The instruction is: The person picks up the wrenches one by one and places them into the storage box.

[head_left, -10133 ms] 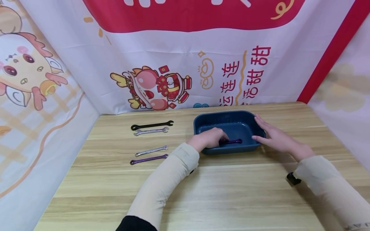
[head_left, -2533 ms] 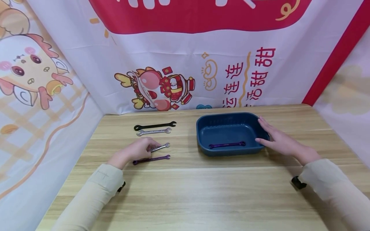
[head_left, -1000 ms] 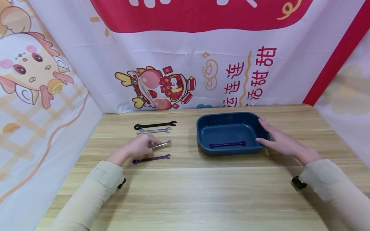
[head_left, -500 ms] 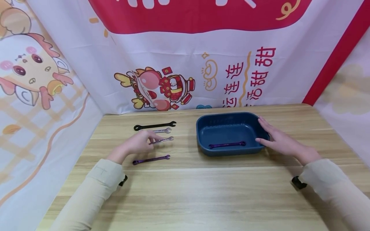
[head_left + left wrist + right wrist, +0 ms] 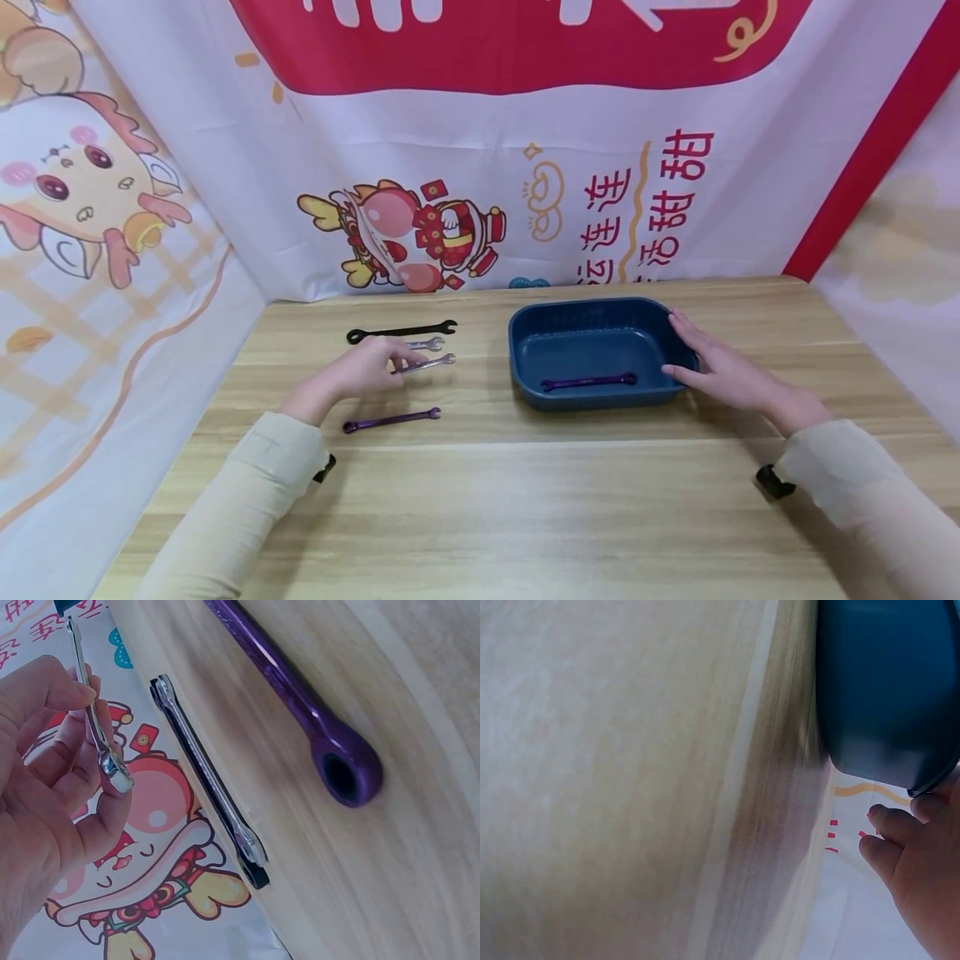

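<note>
My left hand pinches a small silver wrench between thumb and fingers; in the left wrist view the wrench is raised off the table, its near end pointing down along the fingers. Behind it on the table lie another silver wrench, partly hidden by the hand, and a black wrench. A purple wrench lies nearer the front. My right hand rests with extended fingers against the right end of the blue plastic basin. Inside the basin lies a second purple wrench.
The wood-grain table reaches back to a printed white cloth backdrop, with more cloth at the left and right sides. A black wrist mount shows under the right cuff.
My left hand has lifted the small silver wrench from its place behind the front purple one and moved it slightly back and right. Earlier it set the purple wrench in the basin. The right hand stays.
</note>
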A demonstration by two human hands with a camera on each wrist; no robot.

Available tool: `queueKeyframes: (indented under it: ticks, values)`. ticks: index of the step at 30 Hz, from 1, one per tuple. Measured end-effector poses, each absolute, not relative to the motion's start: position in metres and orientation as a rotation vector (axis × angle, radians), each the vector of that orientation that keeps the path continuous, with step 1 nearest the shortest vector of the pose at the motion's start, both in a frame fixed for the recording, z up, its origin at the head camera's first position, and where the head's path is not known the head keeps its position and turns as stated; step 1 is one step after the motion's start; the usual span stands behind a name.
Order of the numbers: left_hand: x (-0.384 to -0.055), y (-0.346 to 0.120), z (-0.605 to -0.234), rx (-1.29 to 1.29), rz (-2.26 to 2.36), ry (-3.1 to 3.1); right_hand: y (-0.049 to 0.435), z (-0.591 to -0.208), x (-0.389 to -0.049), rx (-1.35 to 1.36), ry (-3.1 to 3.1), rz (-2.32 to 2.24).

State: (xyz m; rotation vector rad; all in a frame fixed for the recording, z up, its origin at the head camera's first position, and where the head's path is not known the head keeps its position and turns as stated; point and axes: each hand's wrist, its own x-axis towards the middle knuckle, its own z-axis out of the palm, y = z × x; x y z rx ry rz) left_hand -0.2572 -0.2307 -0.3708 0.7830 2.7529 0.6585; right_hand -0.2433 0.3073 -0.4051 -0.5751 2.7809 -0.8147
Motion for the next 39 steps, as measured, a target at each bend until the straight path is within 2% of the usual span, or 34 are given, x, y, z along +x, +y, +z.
queueKeyframes:
  ticks: [10, 25, 39]
  values:
    - [-0.259, -0.217, -0.364, 0.737, 0.66, 2.738, 0.305, -0.408, -0.241, -0.567, 2.778, -0.821]
    - [-0.269, -0.196, -0.346, 0.799, 0.727, 2.687, 0.306, -0.406, -0.242, -0.558, 2.775, -0.839]
    - [-0.273, -0.17, -0.344, 0.844, 0.684, 2.672, 0.31, -0.413, -0.245, -0.574, 2.782, -0.848]
